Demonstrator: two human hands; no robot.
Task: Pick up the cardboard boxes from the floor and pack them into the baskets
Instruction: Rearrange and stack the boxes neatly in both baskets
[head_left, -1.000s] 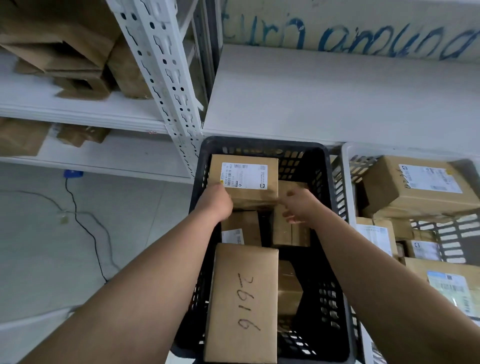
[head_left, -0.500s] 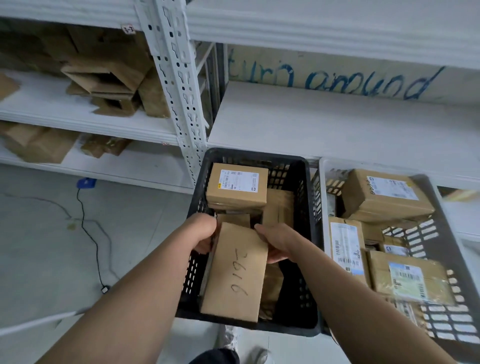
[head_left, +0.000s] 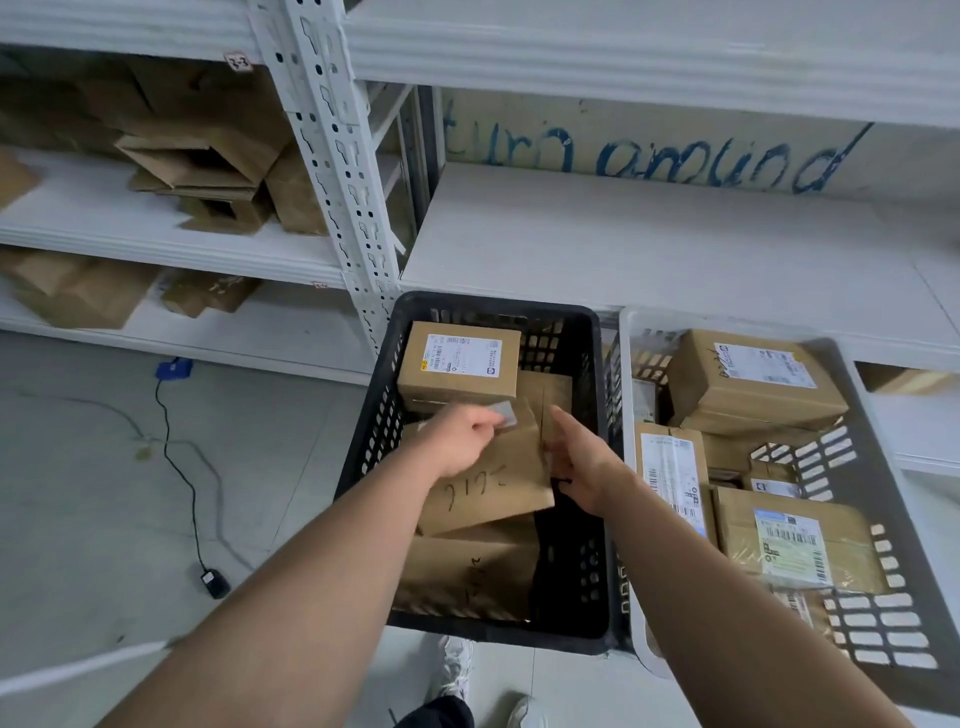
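Looking down past tall white shelving (head_left: 332, 171) onto pale floor (head_left: 104, 493), two baskets side by side at the foot of it. On the right, a white basket (head_left: 627, 374), heaped close to the rim with labelled cardboard boxes (head_left: 748, 379). Just left of it, a black basket (head_left: 493, 304), well filled too: a labelled box (head_left: 460, 366) at the far end, more brown card underneath. Across the middle, tilted, a flat box (head_left: 498, 488) with a handwritten number, lying over the others and not yet settled level. Grips its far left edge with the left hand (head_left: 462, 436), fingers curled over. Presses its right edge with the right hand (head_left: 582, 457), fingers looking straight rather than wrapped. Judging by the load, well along: most of the packing done, this box yet to be bedded down, little room left in either basket. Impossible to tell from here how many boxes wait on the floor out of view.
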